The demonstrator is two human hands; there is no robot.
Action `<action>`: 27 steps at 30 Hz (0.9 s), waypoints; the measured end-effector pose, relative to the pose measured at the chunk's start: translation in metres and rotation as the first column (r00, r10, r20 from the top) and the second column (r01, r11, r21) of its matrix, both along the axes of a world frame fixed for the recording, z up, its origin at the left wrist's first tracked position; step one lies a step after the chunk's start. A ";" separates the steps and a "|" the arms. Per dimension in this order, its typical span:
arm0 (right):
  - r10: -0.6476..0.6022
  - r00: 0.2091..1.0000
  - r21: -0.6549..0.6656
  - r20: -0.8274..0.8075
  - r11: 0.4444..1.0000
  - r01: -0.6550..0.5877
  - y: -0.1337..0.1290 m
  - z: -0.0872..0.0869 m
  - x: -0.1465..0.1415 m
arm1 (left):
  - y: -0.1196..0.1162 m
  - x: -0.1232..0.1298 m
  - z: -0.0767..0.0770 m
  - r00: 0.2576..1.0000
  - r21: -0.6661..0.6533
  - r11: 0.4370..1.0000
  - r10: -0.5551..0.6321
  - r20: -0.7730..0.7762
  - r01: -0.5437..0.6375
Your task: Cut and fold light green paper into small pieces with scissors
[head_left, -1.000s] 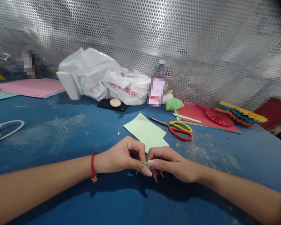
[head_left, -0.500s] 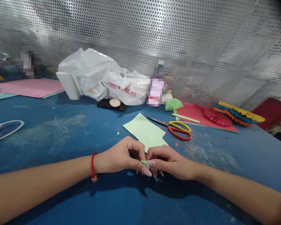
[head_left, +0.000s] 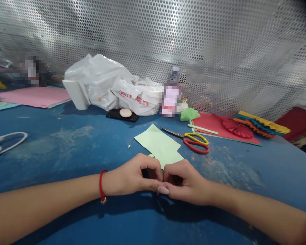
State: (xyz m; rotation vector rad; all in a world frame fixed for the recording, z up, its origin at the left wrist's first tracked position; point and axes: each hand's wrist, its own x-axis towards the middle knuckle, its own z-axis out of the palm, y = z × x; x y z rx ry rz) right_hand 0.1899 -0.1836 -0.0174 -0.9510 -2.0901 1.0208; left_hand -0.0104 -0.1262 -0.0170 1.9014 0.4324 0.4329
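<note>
My left hand [head_left: 134, 175], with a red cord bracelet [head_left: 101, 187] at the wrist, is closed in a pinch. Its thumb and fingertips meet those of my right hand [head_left: 187, 180], which is pinched as well, low over the blue table [head_left: 112, 217]. The small green folded paper piece seen between them half a second ago is now hidden by the fingers. Just beyond the hands lie pale green paper sheets [head_left: 156, 141], one with a stepped cut edge. Scissors [head_left: 196, 143] with one yellow and one red handle rest to their right, blades pointing left.
White plastic bags [head_left: 99, 81], a bottle [head_left: 170, 93] and a black phone-like slab [head_left: 114, 115] stand or lie along the perforated metal screen [head_left: 148, 34]. A green paper fan [head_left: 189, 114] and red paper [head_left: 209, 120] are at right. Pink sheets [head_left: 38, 97] and a white cable [head_left: 21, 143] are at left.
Both hands have shifted slightly down, and the thumbs have closed together over the green paper piece, which no longer shows. Sheets and scissors stay where they were on the table.
</note>
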 end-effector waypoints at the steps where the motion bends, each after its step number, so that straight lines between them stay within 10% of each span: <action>1: -0.027 0.999 -0.009 -0.021 1.000 0.027 0.000 0.000 0.000 | 0.001 0.000 0.000 1.000 -0.050 0.999 0.003 -0.001 -0.003; 15: -0.304 0.951 -0.074 -0.054 0.951 0.300 0.008 -0.003 0.000 | -0.005 0.004 0.001 0.957 -0.146 0.946 0.290 -0.013 -0.289; 27: -0.390 0.890 -0.193 -0.237 0.917 0.350 0.019 -0.006 0.003 | -0.002 0.004 -0.006 0.952 -0.260 0.926 0.298 0.066 -0.272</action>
